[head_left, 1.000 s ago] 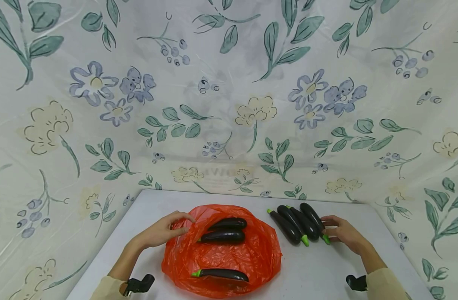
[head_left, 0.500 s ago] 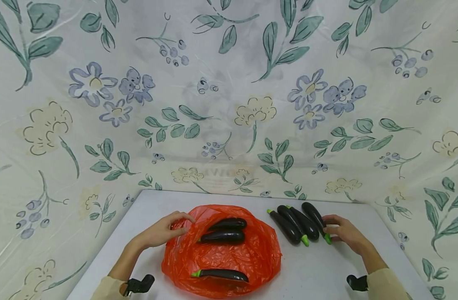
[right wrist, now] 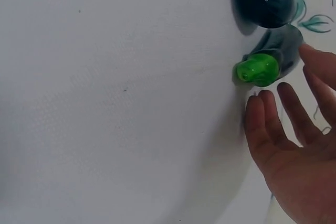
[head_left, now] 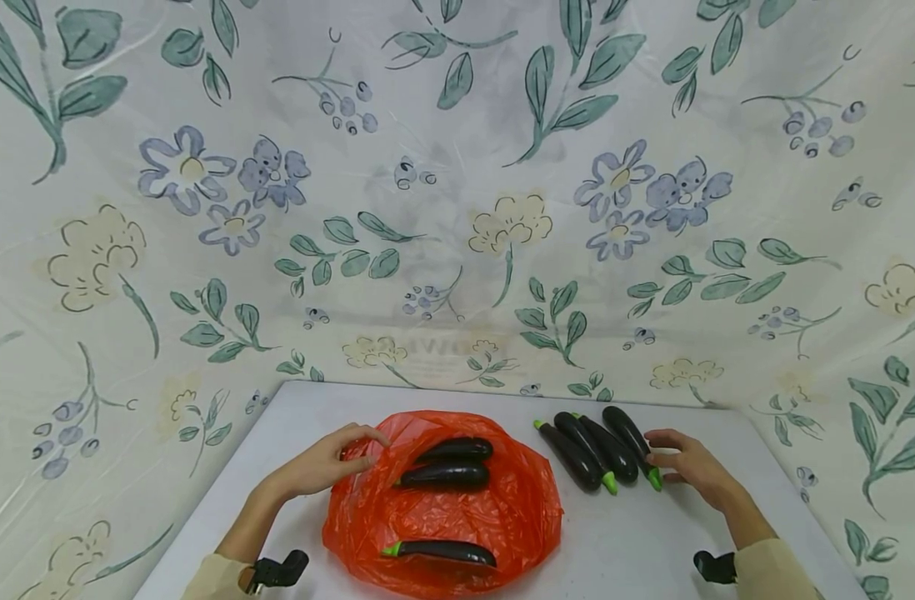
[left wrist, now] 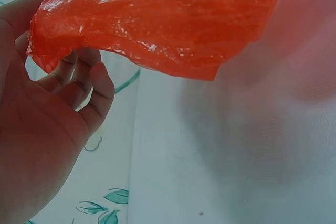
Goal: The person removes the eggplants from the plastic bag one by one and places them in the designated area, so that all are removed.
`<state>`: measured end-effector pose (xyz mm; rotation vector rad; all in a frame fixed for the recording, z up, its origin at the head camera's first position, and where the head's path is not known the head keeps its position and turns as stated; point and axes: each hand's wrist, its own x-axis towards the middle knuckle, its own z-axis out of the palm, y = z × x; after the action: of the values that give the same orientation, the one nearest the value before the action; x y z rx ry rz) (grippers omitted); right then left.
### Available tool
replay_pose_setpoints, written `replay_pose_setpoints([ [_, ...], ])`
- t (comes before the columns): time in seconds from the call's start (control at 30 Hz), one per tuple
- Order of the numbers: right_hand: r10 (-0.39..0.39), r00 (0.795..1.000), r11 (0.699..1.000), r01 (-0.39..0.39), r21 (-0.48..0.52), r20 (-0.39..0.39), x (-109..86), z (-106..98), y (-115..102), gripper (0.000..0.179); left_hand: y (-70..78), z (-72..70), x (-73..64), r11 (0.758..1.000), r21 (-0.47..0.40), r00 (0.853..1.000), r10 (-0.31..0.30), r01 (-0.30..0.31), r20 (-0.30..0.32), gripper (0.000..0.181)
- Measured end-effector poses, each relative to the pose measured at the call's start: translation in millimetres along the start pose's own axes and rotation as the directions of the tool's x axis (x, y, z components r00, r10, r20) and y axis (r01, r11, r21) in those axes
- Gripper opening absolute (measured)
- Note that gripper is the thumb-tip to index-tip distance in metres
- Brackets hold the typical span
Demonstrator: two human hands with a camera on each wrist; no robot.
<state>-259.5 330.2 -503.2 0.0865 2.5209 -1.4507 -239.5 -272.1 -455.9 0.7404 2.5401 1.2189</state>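
Observation:
A red plastic bag [head_left: 528,508] lies spread open, with three dark eggplants on it: two side by side [head_left: 452,475] at the back and one lengthwise [head_left: 450,550] at the front. My left hand [head_left: 318,462] pinches the bag's left edge; in the left wrist view the film [left wrist: 157,19] stretches out from between thumb and fingers. Right of the bag, several eggplants [head_left: 570,454] lie in a slanted row. Beside the outermost eggplant [head_left: 626,429], my right hand [head_left: 686,462] has its fingers spread along the side, close to the green cap [right wrist: 260,70].
Everything rests on a white table [head_left: 607,550]. A floral sheet [head_left: 457,250] hangs behind and along both sides of it. Each wrist carries a black camera mount [head_left: 277,571].
The outermost eggplant has shifted slightly right, apart from its neighbour, and my right hand has moved slightly right with it. The left hand and the bag have stayed put.

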Motion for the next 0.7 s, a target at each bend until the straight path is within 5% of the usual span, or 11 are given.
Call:
replay_pose_setpoints([
  [0.7,-0.161,0.985,0.985,0.157,0.065,0.056,7.1,6.7,-46.6,0.057,1.6,0.7,1.2,1.0,0.001,1.0,0.005,-0.005,-0.002,0.028],
])
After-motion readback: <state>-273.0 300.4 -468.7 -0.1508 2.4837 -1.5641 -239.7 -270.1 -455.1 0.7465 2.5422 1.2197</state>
